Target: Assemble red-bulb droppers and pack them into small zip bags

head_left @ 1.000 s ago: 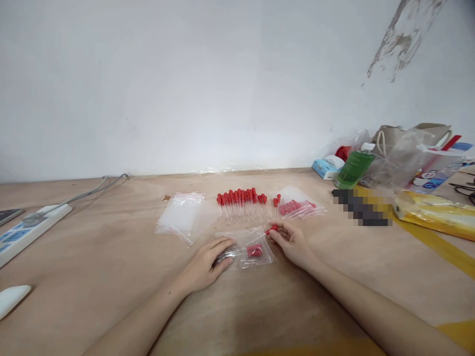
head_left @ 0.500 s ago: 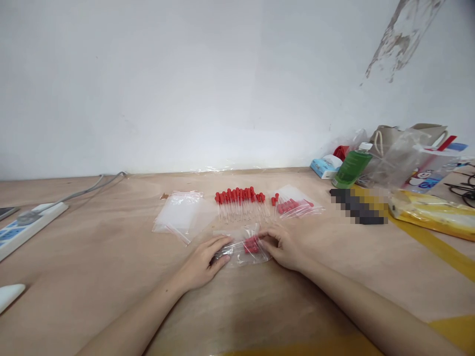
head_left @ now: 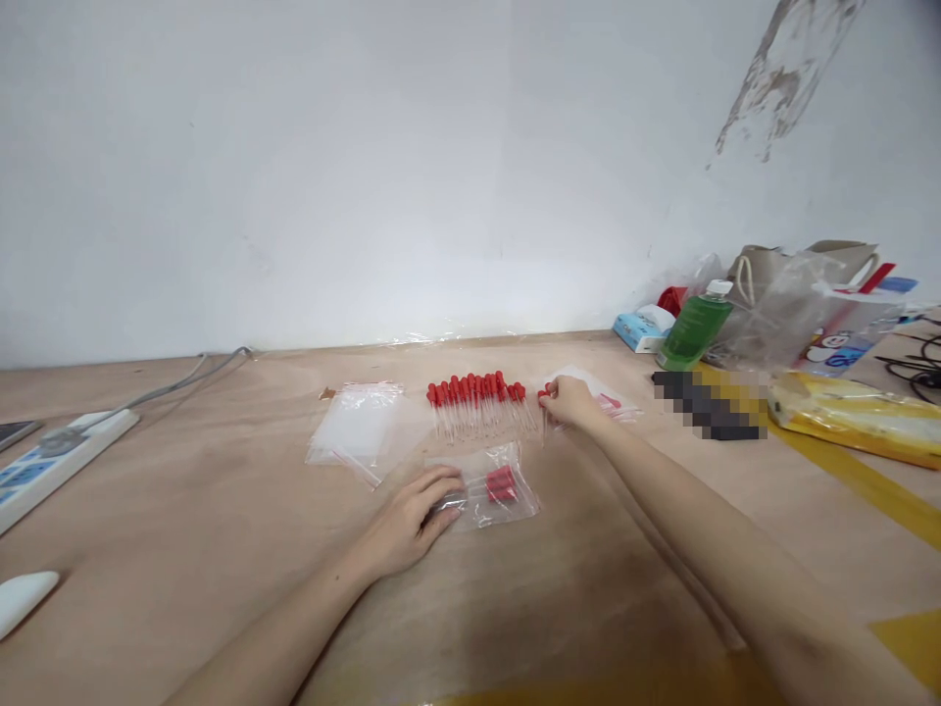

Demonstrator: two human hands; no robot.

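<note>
My left hand [head_left: 416, 520] grips the left end of a clear zip bag [head_left: 523, 502] that lies flat on the table. Inside that bag are a few droppers with red bulbs [head_left: 501, 482], their thin stems pointing toward my left fingers. My right hand [head_left: 573, 400] reaches farther back and pinches a red-bulbed dropper [head_left: 543, 396] by its bulb end; the fingers partly hide it. To the left of that hand stretches a row of droppers [head_left: 470, 394], red bulbs toward the wall. Filled zip bags [head_left: 614, 404] with red bulbs lie partly behind my right hand.
A stack of clear zip bags [head_left: 360, 422] lies left of the droppers. At far left is a power strip [head_left: 95, 431] with a grey cable. On the right stand a tissue pack [head_left: 636, 331], a green bottle [head_left: 697, 328], and a yellow package [head_left: 857, 417].
My right hand has let go of the zip bag's right side and moved back and right to a loose dropper. The left hand keeps its hold on the bag.
</note>
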